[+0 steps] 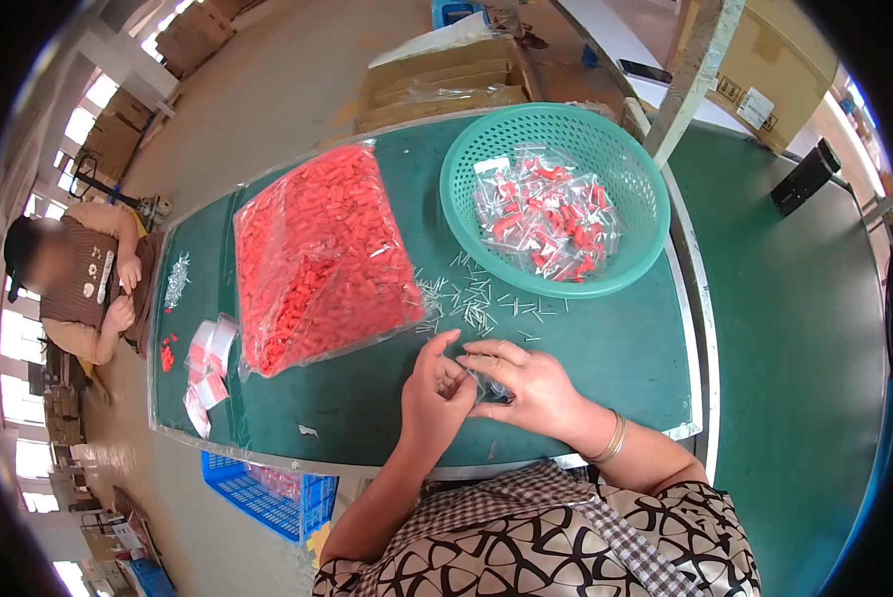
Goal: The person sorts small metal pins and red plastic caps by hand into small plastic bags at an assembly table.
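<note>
My right hand (pixel 534 388) pinches a small clear plastic bag (pixel 493 386) close to the table's front edge. Beside it, my left hand (pixel 435 400) has its fingers curled inward, near the bag's opening; what lies in them is hidden. Just beyond both hands, a loose scatter of small metal screws or pins (pixel 471 303) covers part of the green tabletop. A large clear bag of red plastic plugs (pixel 322 254) lies to the left of the scatter. At the back right stands a green plastic basket (pixel 651 234) holding several small filled packets (pixel 546 214) with red pieces inside.
Across the table's left end sits another person (pixel 93 279), hands together, near a small metal pile (pixel 177 282), loose red plugs (pixel 168 356) and flat plastic bags (pixel 208 363). A blue crate (pixel 267 495) is below the front edge. A metal post (pixel 695 85) rises behind the basket.
</note>
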Tool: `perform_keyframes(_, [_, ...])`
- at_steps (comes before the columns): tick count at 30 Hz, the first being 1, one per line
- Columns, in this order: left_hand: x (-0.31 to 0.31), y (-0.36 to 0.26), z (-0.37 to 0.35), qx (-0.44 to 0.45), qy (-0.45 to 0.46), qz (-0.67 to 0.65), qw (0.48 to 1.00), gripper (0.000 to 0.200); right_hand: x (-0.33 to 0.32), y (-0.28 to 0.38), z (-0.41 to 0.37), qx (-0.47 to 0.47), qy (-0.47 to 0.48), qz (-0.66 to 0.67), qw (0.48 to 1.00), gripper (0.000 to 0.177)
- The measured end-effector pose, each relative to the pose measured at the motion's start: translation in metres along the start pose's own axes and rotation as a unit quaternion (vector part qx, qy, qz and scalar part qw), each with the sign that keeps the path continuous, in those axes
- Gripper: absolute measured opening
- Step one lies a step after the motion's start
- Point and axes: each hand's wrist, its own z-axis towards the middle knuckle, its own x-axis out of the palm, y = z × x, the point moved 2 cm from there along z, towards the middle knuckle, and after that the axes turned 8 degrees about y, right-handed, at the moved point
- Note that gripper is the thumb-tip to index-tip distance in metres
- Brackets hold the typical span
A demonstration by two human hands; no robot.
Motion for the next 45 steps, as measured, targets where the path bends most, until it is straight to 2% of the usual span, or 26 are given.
perform_keyframes(5, [-0.002, 0.007, -0.003, -0.015, 0.024, -0.069, 0.997, 0.052, 0.000, 0.000, 0.002, -0.014, -0.008, 0.039, 0.999, 0.051])
perform_keyframes(8, [-0.008, 0.005, -0.003, -0.003, 0.029, -0.140, 0.990, 0.041, 0.001, -0.005, 0.001, 0.005, -0.023, 0.100, 0.995, 0.049])
perform_keyframes(11, [-0.026, 0.018, 0.007, -0.055, 0.006, -0.108, 0.993, 0.027, -0.006, -0.008, 0.002, 0.035, -0.039, 0.120, 0.991, 0.048])
perform_keyframes(13, [-0.029, 0.022, 0.023, 0.040, 0.009, 0.078, 0.996, 0.024, -0.007, -0.007, 0.001, 0.039, -0.032, 0.132, 0.990, 0.048])
perform_keyframes(14, [-0.031, 0.022, 0.033, 0.087, 0.010, 0.171, 0.981, 0.022, -0.007, -0.006, 0.001, 0.040, -0.029, 0.136, 0.989, 0.048])
perform_keyframes(17, [-0.015, 0.017, 0.060, 0.242, 0.022, 0.338, 0.909, 0.023, -0.004, -0.004, -0.008, 0.069, -0.010, 0.126, 0.990, 0.047])
perform_keyframes(20, [-0.007, 0.016, 0.076, 0.249, 0.103, 0.430, 0.862, 0.014, -0.003, -0.009, -0.014, 0.093, -0.002, 0.156, 0.983, 0.047])
perform_keyframes(23, [-0.004, 0.011, 0.082, 0.301, 0.173, 0.520, 0.781, 0.008, -0.003, -0.017, -0.010, 0.076, -0.021, 0.166, 0.983, 0.046])
perform_keyframes(26, [-0.003, 0.009, 0.088, 0.316, 0.175, 0.540, 0.760, 0.011, -0.005, -0.016, -0.009, 0.059, -0.028, 0.153, 0.986, 0.046])
perform_keyframes(29, [-0.008, 0.017, 0.093, 0.260, 0.147, 0.447, 0.843, 0.008, -0.007, -0.017, -0.010, 0.060, -0.036, 0.148, 0.987, 0.045])
perform_keyframes(32, [-0.013, 0.017, 0.083, 0.222, 0.060, 0.315, 0.921, 0.009, -0.008, -0.021, -0.011, 0.071, -0.052, 0.185, 0.979, 0.045])
perform_keyframes(34, [-0.016, 0.020, 0.071, 0.108, 0.077, 0.148, 0.980, 0.006, -0.006, -0.023, -0.011, 0.071, -0.058, 0.211, 0.973, 0.045])
perform_keyframes(35, [-0.018, 0.022, 0.067, 0.047, 0.081, 0.062, 0.994, 0.005, -0.004, -0.023, -0.011, 0.070, -0.057, 0.223, 0.971, 0.045])
perform_keyframes(38, [-0.025, 0.026, 0.057, -0.090, 0.104, -0.089, 0.986, 0.004, -0.002, -0.020, -0.010, 0.080, -0.038, 0.214, 0.973, 0.045])
perform_keyframes(44, [-0.028, 0.030, 0.046, -0.121, 0.097, -0.181, 0.971, 0.006, 0.000, -0.022, -0.010, 0.101, -0.030, 0.218, 0.970, 0.045])
perform_keyframes(45, [-0.028, 0.025, 0.042, -0.119, 0.088, -0.153, 0.977, 0.006, 0.000, -0.022, -0.010, 0.103, -0.031, 0.221, 0.969, 0.045])
